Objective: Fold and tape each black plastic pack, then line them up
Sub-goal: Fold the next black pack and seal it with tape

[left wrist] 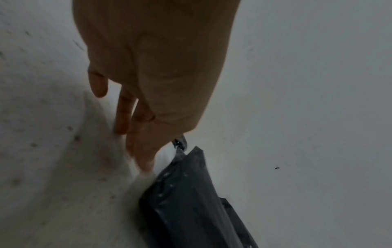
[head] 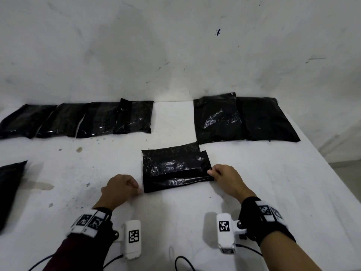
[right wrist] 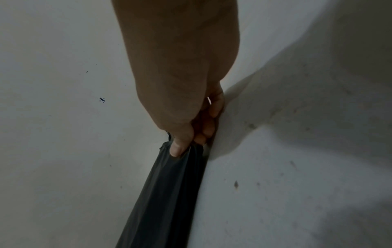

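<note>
Head view puts the pack being worked (head: 175, 170) at the centre of the white counter (head: 273, 182), a flap already laid over its near half. The right hand (head: 224, 178) pinches the flap's corner at the pack's 3 o'clock end; the right wrist view shows the thumb (right wrist: 178, 147) pressed on the film with fingers curled beneath. The left hand (head: 120, 189) sits just beside the 9 o'clock end, fingers loosely curled and holding nothing, its fingertips (left wrist: 146, 165) near the pack's corner.

The film looks thin, glossy and crinkly, so I would expect it to slide and spring open unless held flat. The filling looks soft and lumpy, likely light. Best grips seem the two end corners of the flap.

Four finished packs (head: 78, 120) line the far edge at 10 o'clock; larger unfolded packs (head: 244, 120) wait at 1 o'clock.
</note>
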Demonstrator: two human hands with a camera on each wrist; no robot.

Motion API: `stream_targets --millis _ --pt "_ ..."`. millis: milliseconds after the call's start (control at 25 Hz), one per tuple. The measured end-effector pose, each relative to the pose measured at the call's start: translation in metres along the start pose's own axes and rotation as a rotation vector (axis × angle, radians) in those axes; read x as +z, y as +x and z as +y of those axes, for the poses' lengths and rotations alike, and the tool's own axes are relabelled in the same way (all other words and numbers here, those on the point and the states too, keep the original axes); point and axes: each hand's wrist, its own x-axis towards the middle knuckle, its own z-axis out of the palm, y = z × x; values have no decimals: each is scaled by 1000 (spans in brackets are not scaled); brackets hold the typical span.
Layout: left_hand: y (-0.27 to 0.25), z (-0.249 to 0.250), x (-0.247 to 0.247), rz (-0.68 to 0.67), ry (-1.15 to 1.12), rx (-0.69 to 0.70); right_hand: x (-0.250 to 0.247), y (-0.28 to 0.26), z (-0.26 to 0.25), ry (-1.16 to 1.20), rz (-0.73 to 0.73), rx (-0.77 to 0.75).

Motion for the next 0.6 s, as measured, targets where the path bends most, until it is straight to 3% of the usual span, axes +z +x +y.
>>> stream_targets --millis 80,120,160,240,280,440,520,560,600 --pt "-10 12 0 321 -34 138 -2 0 -2 0 -8 7" --pt "-14 23 2 473 -13 299 -3 1 -3 0 -9 10" --pt "-18 37 8 511 26 473 -4 0 -4 -14 -11 14" --pt "-16 60 27 369 212 737 -4 2 -6 -64 -14 16" --pt "-10 64 40 287 351 778 -4 4 -6 -81 -26 22" --pt "10 62 71 84 562 630 -10 4 -14 -36 -56 81" --pt "12 60 74 38 549 605 -8 4 -26 -21 205 7" --pt "12 59 74 25 546 599 -2 4 -37 -21 367 -99" --pt "12 60 74 16 558 590 6 7 -50 -26 425 -243"
